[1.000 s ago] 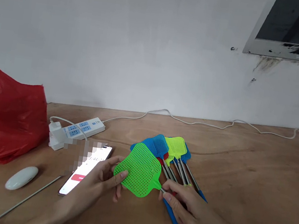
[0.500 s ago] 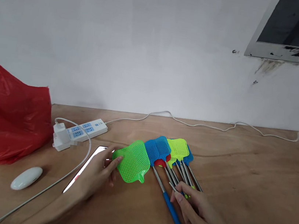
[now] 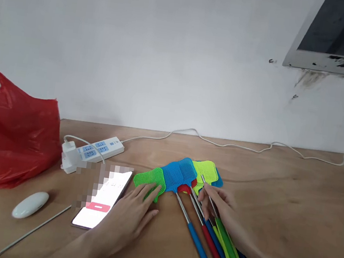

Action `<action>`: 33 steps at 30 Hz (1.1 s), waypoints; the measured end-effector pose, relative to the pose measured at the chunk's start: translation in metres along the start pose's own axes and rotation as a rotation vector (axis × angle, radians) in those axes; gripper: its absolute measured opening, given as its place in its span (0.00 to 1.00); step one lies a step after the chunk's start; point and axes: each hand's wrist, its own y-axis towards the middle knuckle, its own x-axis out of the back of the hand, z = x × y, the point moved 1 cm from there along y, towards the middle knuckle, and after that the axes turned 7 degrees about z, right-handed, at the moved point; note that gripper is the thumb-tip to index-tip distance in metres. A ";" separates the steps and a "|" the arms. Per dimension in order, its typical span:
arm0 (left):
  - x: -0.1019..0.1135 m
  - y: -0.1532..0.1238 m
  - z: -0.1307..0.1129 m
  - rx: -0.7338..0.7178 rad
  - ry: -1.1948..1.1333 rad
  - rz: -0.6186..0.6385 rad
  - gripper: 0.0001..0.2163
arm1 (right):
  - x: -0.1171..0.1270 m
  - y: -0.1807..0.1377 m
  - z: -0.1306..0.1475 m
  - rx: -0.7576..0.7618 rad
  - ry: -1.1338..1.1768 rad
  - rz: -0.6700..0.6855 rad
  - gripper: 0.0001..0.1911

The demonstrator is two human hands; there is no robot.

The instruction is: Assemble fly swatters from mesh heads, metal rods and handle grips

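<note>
Several fly swatters [image 3: 191, 175] lie fanned on the wooden table [image 3: 292, 205], with blue, yellow-green and red heads and metal rods ending in coloured grips. A loose green swatter head [image 3: 148, 178] lies flat at the left of the pile. My left hand [image 3: 134, 215] rests on it with fingers stretched out and flat. My right hand [image 3: 217, 203] pinches a thin metal rod with a green grip [image 3: 228, 246], its bare tip pointing up and left over the yellow-green head.
A lit phone [image 3: 102, 204] lies left of my left hand. Behind it are a white power strip [image 3: 93, 152] with a plugged charger and a cable along the wall. A red plastic bag [image 3: 7, 140], a white oval object [image 3: 30, 204] and a thin metal rod [image 3: 32, 231] occupy the left.
The green head came off its rod and now lies flat under my left hand beside the pile. My right hand lifted the rod with the green grip and moved it over the swatters.
</note>
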 end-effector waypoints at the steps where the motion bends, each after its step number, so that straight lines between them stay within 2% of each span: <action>1: -0.001 -0.001 -0.002 0.017 -0.004 0.035 0.21 | 0.000 0.002 0.000 0.007 0.033 -0.024 0.27; 4: -0.002 0.000 -0.003 0.119 0.044 0.087 0.21 | 0.001 0.004 -0.002 -0.015 0.182 -0.090 0.26; 7: -0.004 0.001 0.000 0.175 0.104 0.078 0.20 | 0.004 0.004 -0.008 -0.031 0.342 -0.107 0.25; 12: -0.013 0.001 0.003 0.190 0.113 0.008 0.16 | 0.007 0.006 -0.018 0.012 0.469 -0.091 0.20; 15: -0.013 -0.001 0.003 0.166 0.067 -0.093 0.14 | 0.007 0.007 -0.021 0.030 0.505 -0.121 0.19; 18: -0.005 -0.003 -0.002 0.084 -0.105 -0.166 0.13 | 0.005 0.006 -0.021 0.043 0.505 -0.090 0.19; 23: 0.004 -0.008 -0.018 -0.015 -0.526 -0.080 0.11 | -0.005 0.001 -0.021 0.069 0.524 0.050 0.15; 28: -0.002 -0.008 -0.023 0.053 -0.638 -0.008 0.10 | -0.012 -0.004 -0.025 0.113 0.489 0.123 0.11; 31: -0.001 -0.008 -0.026 0.116 -0.678 0.042 0.11 | -0.011 -0.004 -0.026 0.137 0.469 0.114 0.11; 33: 0.002 -0.007 -0.030 0.158 -0.814 0.088 0.13 | -0.010 -0.004 -0.024 0.144 0.473 0.101 0.11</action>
